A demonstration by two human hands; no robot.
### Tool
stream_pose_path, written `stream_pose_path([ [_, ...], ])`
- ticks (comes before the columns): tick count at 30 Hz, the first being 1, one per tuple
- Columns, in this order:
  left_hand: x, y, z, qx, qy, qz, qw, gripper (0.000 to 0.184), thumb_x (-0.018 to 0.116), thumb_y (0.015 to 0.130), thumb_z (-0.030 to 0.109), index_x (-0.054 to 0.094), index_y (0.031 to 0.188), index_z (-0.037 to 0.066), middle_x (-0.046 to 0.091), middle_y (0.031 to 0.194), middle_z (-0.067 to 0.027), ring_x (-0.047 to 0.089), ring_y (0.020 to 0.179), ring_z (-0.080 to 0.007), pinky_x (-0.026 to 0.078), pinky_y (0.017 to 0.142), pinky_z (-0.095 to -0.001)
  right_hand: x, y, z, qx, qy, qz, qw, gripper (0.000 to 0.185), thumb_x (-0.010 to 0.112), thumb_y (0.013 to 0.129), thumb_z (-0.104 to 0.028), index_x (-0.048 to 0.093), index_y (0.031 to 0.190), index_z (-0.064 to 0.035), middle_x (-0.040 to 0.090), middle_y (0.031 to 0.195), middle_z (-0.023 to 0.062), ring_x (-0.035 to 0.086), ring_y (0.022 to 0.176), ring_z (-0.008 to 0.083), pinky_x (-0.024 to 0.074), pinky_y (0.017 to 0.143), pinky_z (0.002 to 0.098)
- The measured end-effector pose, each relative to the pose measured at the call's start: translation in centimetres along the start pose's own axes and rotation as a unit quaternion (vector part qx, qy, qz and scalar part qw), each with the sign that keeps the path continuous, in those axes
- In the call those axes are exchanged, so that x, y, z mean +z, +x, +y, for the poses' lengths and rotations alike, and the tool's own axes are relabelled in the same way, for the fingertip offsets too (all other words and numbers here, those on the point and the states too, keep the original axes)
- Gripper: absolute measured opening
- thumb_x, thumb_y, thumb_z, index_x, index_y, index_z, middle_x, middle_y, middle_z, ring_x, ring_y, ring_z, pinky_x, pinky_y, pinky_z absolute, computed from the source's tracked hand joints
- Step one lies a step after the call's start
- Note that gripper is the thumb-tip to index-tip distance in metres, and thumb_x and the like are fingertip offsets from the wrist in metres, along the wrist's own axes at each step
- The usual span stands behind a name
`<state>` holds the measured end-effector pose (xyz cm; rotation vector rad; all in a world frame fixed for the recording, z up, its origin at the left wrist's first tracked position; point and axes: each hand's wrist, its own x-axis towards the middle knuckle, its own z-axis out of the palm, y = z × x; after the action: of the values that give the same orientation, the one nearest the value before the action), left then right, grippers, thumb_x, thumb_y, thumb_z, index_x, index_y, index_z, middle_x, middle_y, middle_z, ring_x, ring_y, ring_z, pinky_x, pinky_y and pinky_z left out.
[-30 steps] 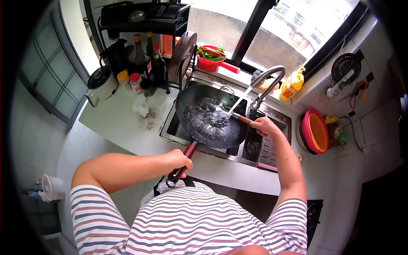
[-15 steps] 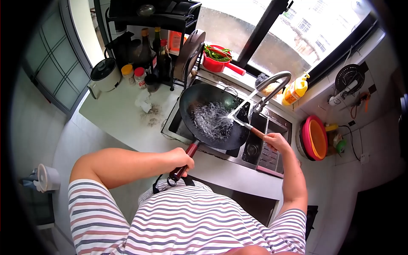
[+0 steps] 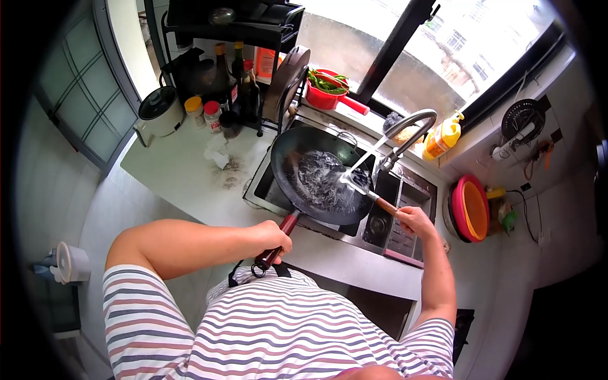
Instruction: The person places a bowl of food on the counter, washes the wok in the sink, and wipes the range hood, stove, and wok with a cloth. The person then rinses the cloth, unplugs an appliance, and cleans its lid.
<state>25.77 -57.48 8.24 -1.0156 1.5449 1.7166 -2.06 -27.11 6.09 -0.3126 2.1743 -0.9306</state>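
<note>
My left hand [image 3: 272, 239] is closed around the dark red handle of a black wok [image 3: 285, 166], which rests over the sink [image 3: 259, 193]. Water stands in the wok, its surface rippled and foamy. My right hand [image 3: 415, 221] grips the wooden handle of a metal spatula [image 3: 384, 204]. The spatula's head is over the wok's right side, in the stream from the curved faucet [image 3: 415, 117]; splashing hides part of its shape.
A red pot with green peppers [image 3: 323, 95] and a yellow soap bottle [image 3: 443, 136] stand on the window ledge. Bottles [image 3: 221, 79], jars and a white cooker [image 3: 158, 114] sit on the left counter. Coloured basins [image 3: 468, 209] lean at the right.
The water in the wok splashes less widely and swirls more. The spatula has shifted very slightly in the stream. Both hands keep their grips, and the whole view has moved slightly.
</note>
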Motion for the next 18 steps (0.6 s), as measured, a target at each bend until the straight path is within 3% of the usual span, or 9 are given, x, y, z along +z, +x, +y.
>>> stream_pose_path([
  [6, -0.1, 0.0, 0.0, -0.003, 0.004, -0.004, 1.0, 0.014, 0.065, 0.067, 0.005, 0.054, 0.069, -0.005, 0.054, 0.063, -0.0108, 0.057, 0.049, -0.0202, 0.049, 0.044, -0.0307, -1.0, -2.0, -1.1, -0.016, -0.054, -0.045, 0.997, 0.019, 0.057, 0.083, -0.019, 0.06, 0.083, -0.0002, 0.045, 0.053, -0.0016, 0.038, 0.041, 0.0069, 0.0273, 0.038, 0.0235],
  [8, -0.2, 0.0, -0.1, -0.002, 0.006, -0.005, 1.0, 0.014, 0.065, 0.067, 0.005, 0.054, 0.069, -0.005, 0.054, 0.063, -0.0109, 0.057, 0.049, -0.0202, 0.049, 0.044, -0.0306, -1.2, -2.6, -1.7, -0.01, -0.051, -0.03, 0.998, 0.019, 0.058, 0.082, -0.018, 0.06, 0.081, 0.0006, 0.047, 0.055, -0.0013, 0.04, 0.043, 0.0075, 0.0292, 0.039, 0.023],
  [10, -0.3, 0.2, -0.1, 0.0, 0.001, -0.014, 1.0, 0.015, 0.065, 0.067, 0.005, 0.054, 0.068, -0.004, 0.054, 0.063, -0.0109, 0.057, 0.049, -0.0202, 0.048, 0.043, -0.0305, -1.1, -2.9, -2.1, -0.061, -0.133, 0.035, 0.989, 0.016, 0.058, 0.079, -0.015, 0.06, 0.082, 0.0004, 0.048, 0.058, -0.0001, 0.044, 0.048, 0.0084, 0.0355, 0.043, 0.025],
  [11, -0.2, 0.3, -0.1, 0.0, 0.003, -0.015, 1.0, 0.015, 0.065, 0.067, 0.005, 0.054, 0.068, -0.004, 0.054, 0.063, -0.0109, 0.057, 0.049, -0.0202, 0.048, 0.043, -0.0305, -0.8, -2.7, -2.1, -0.158, -0.269, 0.101, 0.945, 0.015, 0.059, 0.075, -0.011, 0.06, 0.086, -0.0024, 0.055, 0.062, 0.0044, 0.049, 0.053, 0.015, 0.0408, 0.051, 0.0282],
  [12, -0.2, 0.3, -0.1, -0.001, -0.001, -0.012, 1.0, 0.014, 0.065, 0.067, 0.005, 0.054, 0.068, -0.004, 0.054, 0.062, -0.0108, 0.057, 0.048, -0.0202, 0.048, 0.043, -0.0306, -0.3, -3.4, -3.9, -0.204, -0.411, 0.131, 0.879, 0.016, 0.063, 0.071, -0.016, 0.062, 0.086, -0.011, 0.059, 0.072, 0.0114, 0.058, 0.064, 0.0241, 0.045, 0.059, 0.0375],
  [14, -0.1, 0.4, -0.2, -0.006, 0.004, -0.012, 1.0, 0.014, 0.065, 0.067, 0.005, 0.054, 0.068, -0.004, 0.054, 0.062, -0.0106, 0.057, 0.048, -0.0201, 0.047, 0.042, -0.0307, 1.3, -2.2, -4.9, -0.237, -0.531, 0.206, 0.787, 0.01, 0.06, 0.072, -0.014, 0.058, 0.081, -0.011, 0.057, 0.073, 0.0098, 0.059, 0.069, 0.0272, 0.0455, 0.06, 0.0382],
  [17, -0.1, 0.7, -0.3, -0.007, 0.016, -0.016, 1.0, 0.017, 0.065, 0.069, 0.006, 0.053, 0.074, -0.005, 0.054, 0.063, -0.0109, 0.055, 0.045, -0.0183, 0.047, 0.041, -0.0295, 2.3, 0.6, -5.6, -0.323, -0.652, 0.204, 0.655, 0.009, 0.056, 0.074, -0.011, 0.054, 0.082, -0.0151, 0.054, 0.075, 0.0059, 0.058, 0.07, 0.022, 0.0418, 0.06, 0.0336],
  [18, 0.0, 0.8, -0.4, -0.005, 0.007, -0.018, 1.0, 0.017, 0.065, 0.069, 0.006, 0.053, 0.074, -0.005, 0.054, 0.063, -0.0108, 0.055, 0.045, -0.0182, 0.047, 0.041, -0.0295, 2.5, 1.5, -5.9, -0.342, -0.654, 0.216, 0.639, 0.009, 0.055, 0.074, -0.011, 0.053, 0.082, -0.0151, 0.054, 0.075, 0.0047, 0.058, 0.071, 0.0211, 0.0407, 0.061, 0.0334],
])
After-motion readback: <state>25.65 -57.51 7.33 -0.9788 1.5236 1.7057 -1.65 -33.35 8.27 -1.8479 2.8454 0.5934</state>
